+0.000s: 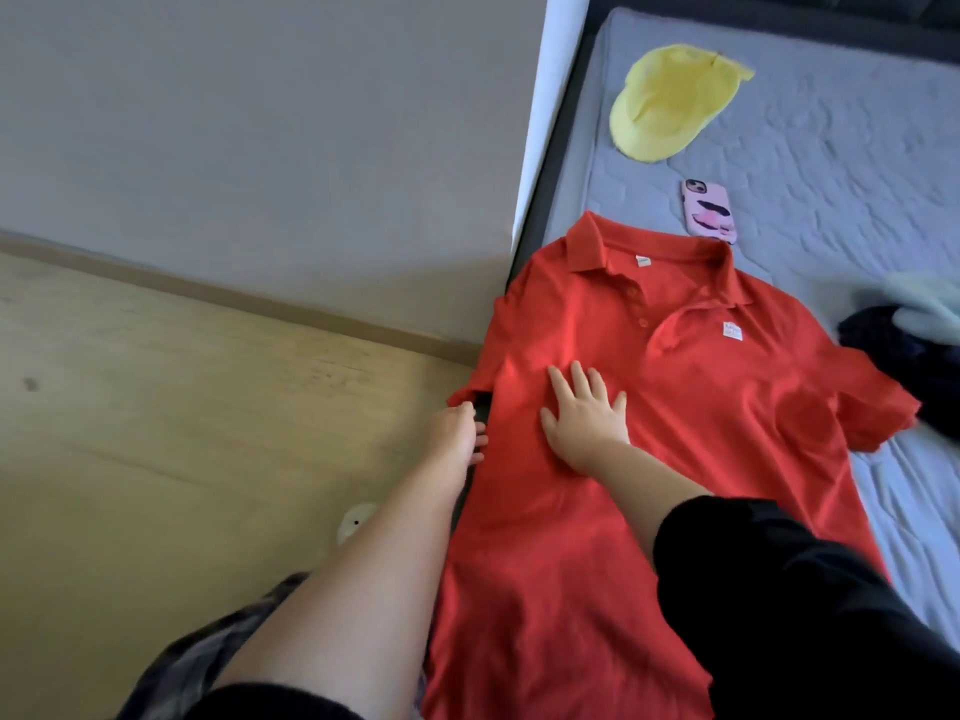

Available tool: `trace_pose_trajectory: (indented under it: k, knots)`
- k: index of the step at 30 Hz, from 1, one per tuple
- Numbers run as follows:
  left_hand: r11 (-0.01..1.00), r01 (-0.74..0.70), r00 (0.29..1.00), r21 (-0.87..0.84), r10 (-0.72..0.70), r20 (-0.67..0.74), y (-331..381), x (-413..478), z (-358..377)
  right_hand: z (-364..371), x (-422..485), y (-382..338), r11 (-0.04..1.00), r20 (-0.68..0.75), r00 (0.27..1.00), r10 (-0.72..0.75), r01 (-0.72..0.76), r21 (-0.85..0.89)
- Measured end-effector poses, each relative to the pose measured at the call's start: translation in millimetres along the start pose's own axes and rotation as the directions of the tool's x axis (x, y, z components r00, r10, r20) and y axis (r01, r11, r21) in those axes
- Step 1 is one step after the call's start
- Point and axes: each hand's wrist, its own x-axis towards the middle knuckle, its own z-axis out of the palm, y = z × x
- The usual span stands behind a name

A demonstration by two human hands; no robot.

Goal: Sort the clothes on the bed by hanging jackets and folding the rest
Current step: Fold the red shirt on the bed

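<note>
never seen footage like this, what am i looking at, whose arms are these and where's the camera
There is no machine here. A person wears a wide-angle camera on their head, and it looks down at their own two bare hands. This is the only picture. They stand beside a bed, with a wooden floor on the left. A red polo shirt lies spread face up on the bed. The right hand rests flat and open on the shirt. The left hand seems to grip the shirt's sleeve at the bed's edge. Further up lie a yellow cap and a phone in a pink case. Dark clothes sit at the right.
</note>
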Motion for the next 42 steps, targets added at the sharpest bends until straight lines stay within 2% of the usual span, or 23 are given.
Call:
trace_pose_trajectory:
  k: [3, 7, 9, 13, 15, 19, 22, 23, 25, 27, 28, 29, 30, 31, 32, 33, 34, 35, 37, 39, 42]
  knots:
    - [0.956, 0.196, 0.979, -0.218, -0.177, 0.101, 2, 19, 4, 22, -3, 4, 1.0, -0.067, 0.998, -0.011, 0.01, -0.017]
    - [0.891, 0.272, 0.962, -0.364, -0.238, 0.135, 7, 46, -4, 31, 2, 8, 0.999, -0.146, 0.989, -0.035, 0.029, -0.043]
    - [0.882, 0.293, 0.955, -0.37, -0.254, 0.151, 14, 57, -3, 34, 3, 9, 0.999, -0.154, 0.987, -0.037, 0.031, -0.044]
    - [0.903, 0.329, 0.944, -0.275, -0.306, 0.124, 22, 69, 1, 36, 3, 9, 0.998, -0.152, 0.988, -0.031, 0.024, -0.051]
    - [0.893, 0.32, 0.947, -0.317, -0.302, 0.105, 24, 71, 3, 35, 4, 9, 0.999, -0.158, 0.987, -0.028, 0.022, -0.045]
    - [0.797, 0.143, 0.981, -0.586, -0.194, -0.025, 36, 71, 3, 34, 4, 10, 1.0, -0.159, 0.987, -0.029, 0.028, -0.004]
    - [0.782, -0.019, 0.983, -0.624, -0.099, -0.154, 57, 69, 2, 26, 6, 9, 0.996, -0.122, 0.992, -0.031, 0.04, 0.078]
    - [0.814, -0.097, 0.974, -0.573, -0.04, -0.221, 62, 69, 5, 22, 6, 10, 0.992, -0.104, 0.994, -0.035, 0.048, 0.118]
    - [0.891, -0.288, 0.919, -0.349, 0.155, -0.362, 68, 61, 15, 12, 5, 12, 0.965, -0.07, 0.997, -0.034, 0.051, 0.259]
    - [0.869, -0.488, 0.816, -0.082, 0.42, -0.398, 66, 43, 31, -2, 5, 20, 0.852, -0.054, 0.998, 0.042, -0.008, 0.523]
    - [0.814, -0.58, 0.757, 0.026, 0.551, -0.351, 64, 32, 40, -11, 6, 26, 0.749, -0.057, 0.991, 0.12, -0.053, 0.66]
    - [0.735, -0.668, 0.697, 0.12, 0.673, -0.247, 60, 21, 48, -21, 7, 34, 0.633, -0.063, 0.974, 0.22, -0.094, 0.768]
    - [0.63, -0.748, 0.631, 0.211, 0.773, -0.072, 54, 12, 55, -30, 7, 43, 0.513, -0.067, 0.941, 0.331, -0.12, 0.85]
    - [0.499, -0.813, 0.556, 0.299, 0.818, 0.149, 46, 8, 62, -38, 8, 52, 0.395, -0.058, 0.899, 0.434, -0.132, 0.909]
    - [0.359, -0.855, 0.493, 0.373, 0.787, 0.372, 37, 9, 66, -45, 8, 60, 0.303, -0.041, 0.858, 0.512, -0.135, 0.944]
    - [0.233, -0.871, 0.459, 0.433, 0.7, 0.546, 28, 14, 68, -51, 9, 68, 0.25, -0.024, 0.828, 0.56, -0.142, 0.958]
    - [0.143, -0.868, 0.455, 0.476, 0.61, 0.648, 21, 19, 67, -56, 11, 73, 0.228, -0.004, 0.814, 0.581, -0.158, 0.961]
    - [0.086, -0.861, 0.456, 0.501, 0.566, 0.687, 15, 23, 65, -59, 13, 77, 0.213, 0.023, 0.811, 0.584, -0.181, 0.96]
    - [0.044, -0.853, 0.437, 0.52, 0.605, 0.665, 8, 28, 62, -64, 22, 78, 0.206, 0.076, 0.824, 0.562, -0.228, 0.952]
    - [0.041, -0.832, 0.437, 0.553, 0.662, 0.608, 7, 29, 63, -69, 35, 74, 0.26, 0.084, 0.844, 0.53, -0.256, 0.931]
    - [-0.039, -0.756, 0.515, 0.653, 0.58, 0.631, 5, 34, 66, -71, 53, 59, 0.416, 0.03, 0.898, 0.439, -0.233, 0.879]
